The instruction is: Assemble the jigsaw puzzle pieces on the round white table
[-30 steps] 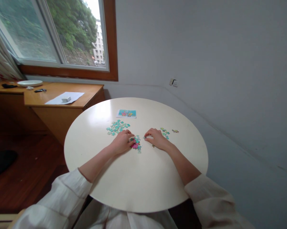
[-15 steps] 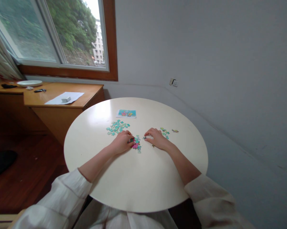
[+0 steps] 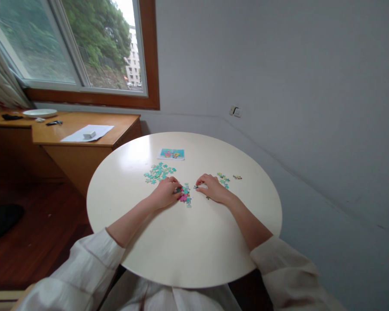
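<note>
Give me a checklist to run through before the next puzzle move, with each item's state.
1. Left hand rests on the joined patch: ok.
2. Right hand has a piece at its fingertips: cannot tell, too small.
3. Loose teal pieces lie beside the left hand, apart from the patch: ok.
4. Smaller pieces lie by the right hand: ok.
5. Reference picture lies flat, uncovered, beyond the pieces: ok.
6. Pieces sit well inside the table edge: ok.
</note>
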`<state>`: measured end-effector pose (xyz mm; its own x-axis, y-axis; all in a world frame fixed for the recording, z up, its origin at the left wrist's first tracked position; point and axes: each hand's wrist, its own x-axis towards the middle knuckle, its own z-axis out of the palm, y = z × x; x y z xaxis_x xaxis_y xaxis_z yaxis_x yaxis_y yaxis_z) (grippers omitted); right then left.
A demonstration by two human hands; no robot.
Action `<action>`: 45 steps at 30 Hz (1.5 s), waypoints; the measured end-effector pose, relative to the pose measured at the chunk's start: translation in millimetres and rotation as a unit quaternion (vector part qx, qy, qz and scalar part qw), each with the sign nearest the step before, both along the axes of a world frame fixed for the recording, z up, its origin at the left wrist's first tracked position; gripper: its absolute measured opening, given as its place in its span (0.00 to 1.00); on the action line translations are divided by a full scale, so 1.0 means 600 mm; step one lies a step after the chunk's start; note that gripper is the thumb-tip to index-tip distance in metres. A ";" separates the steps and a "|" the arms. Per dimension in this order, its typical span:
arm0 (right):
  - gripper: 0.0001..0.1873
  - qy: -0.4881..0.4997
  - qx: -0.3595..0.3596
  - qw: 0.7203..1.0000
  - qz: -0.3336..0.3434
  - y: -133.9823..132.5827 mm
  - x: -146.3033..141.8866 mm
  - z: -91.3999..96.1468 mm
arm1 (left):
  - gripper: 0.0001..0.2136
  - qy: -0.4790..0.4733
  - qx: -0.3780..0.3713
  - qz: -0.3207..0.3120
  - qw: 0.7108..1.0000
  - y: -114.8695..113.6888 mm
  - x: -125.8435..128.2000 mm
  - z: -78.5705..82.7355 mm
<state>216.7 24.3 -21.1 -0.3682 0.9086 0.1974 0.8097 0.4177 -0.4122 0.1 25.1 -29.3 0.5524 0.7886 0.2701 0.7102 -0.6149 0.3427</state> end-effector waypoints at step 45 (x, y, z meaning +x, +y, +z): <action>0.06 0.033 -0.008 0.999 0.036 0.002 -0.002 0.000 | 0.12 -0.016 -0.006 -0.002 1.000 0.000 0.000 -0.001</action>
<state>215.7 25.2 -20.8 -0.4192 0.8833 0.2099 0.7482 0.4670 -0.4713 0.0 25.2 -30.0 0.5459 0.7903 0.2782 0.6965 -0.6126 0.3736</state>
